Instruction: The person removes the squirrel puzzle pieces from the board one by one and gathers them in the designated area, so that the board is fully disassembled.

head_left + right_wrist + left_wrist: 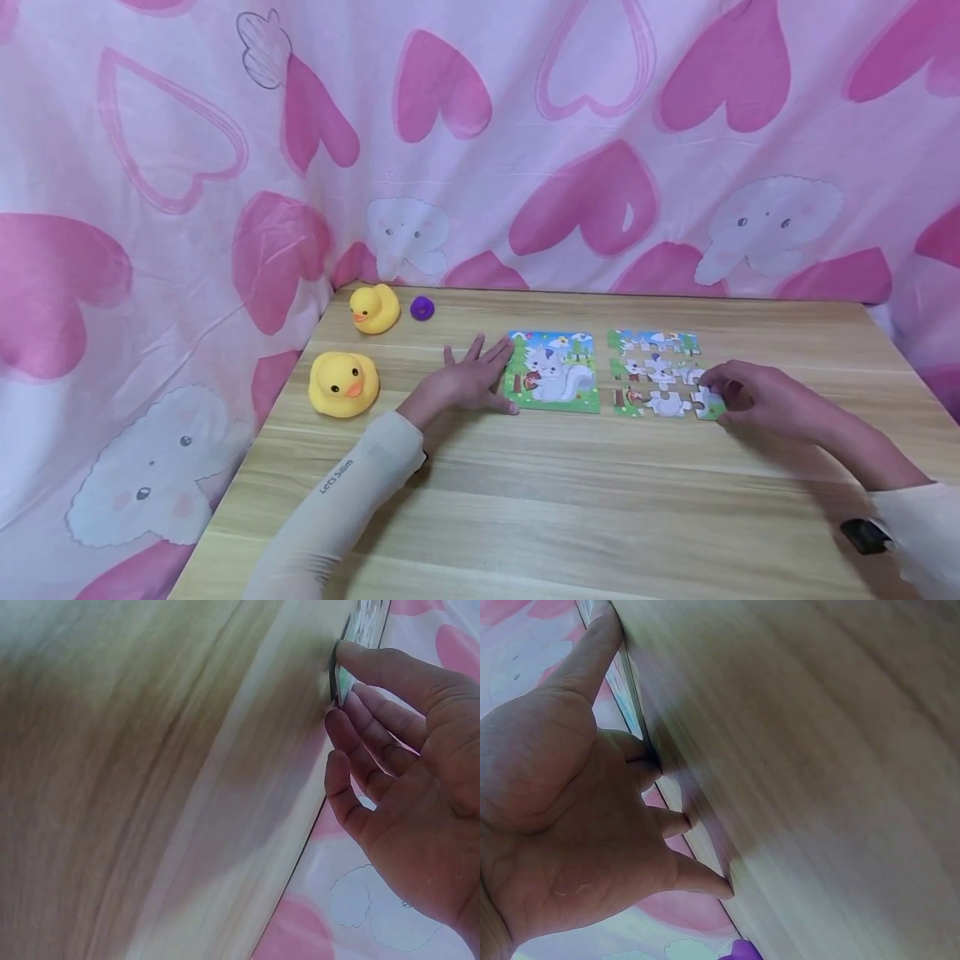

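Observation:
A squirrel picture board [558,375] lies flat on the table in the head view. My left hand [472,379] spreads its fingers along the board's left edge, thumb at the lower corner; the left wrist view shows that hand's palm [562,802] and straight fingers on the tabletop. To the right of the board, jigsaw pieces [667,405] lie in rows with small gaps. At their lower right corner, my right hand [772,400] pinches a green and white puzzle piece [707,403]. In the right wrist view, that piece [343,686] stands tilted between thumb and fingers.
Two yellow rubber ducks, one at the back [375,309] and one nearer [343,385], stand on the left of the wooden table [540,517]. A small purple duck [422,308] is beside the back one. A pink heart-patterned curtain [480,167] hangs behind the table.

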Available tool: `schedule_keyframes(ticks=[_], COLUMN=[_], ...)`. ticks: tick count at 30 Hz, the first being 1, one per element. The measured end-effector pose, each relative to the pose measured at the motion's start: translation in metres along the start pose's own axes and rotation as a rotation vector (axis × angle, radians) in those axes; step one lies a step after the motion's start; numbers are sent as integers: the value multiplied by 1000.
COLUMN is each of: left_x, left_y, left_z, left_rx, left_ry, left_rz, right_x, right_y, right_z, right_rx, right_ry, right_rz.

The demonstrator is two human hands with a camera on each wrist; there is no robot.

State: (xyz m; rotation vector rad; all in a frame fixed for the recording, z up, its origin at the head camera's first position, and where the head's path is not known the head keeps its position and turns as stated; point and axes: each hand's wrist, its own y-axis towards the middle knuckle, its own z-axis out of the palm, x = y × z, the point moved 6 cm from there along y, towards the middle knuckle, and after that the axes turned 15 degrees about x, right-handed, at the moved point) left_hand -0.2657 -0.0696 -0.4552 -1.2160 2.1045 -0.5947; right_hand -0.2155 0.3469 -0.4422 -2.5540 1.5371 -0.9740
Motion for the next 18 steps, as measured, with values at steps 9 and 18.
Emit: schedule_keyframes(ticks=[9,18], left_x=[-5,-4], left_y=[-4,-7], left_z=[1,-1], left_rx=[2,-7], left_ry=[9,17], left_rz=[-5,-9], right_x=[3,7], right_y=[-2,-1], right_z=[1,3], right_rx=[-1,20], right_ry=[-7,-46], right_rz=[-11,47])
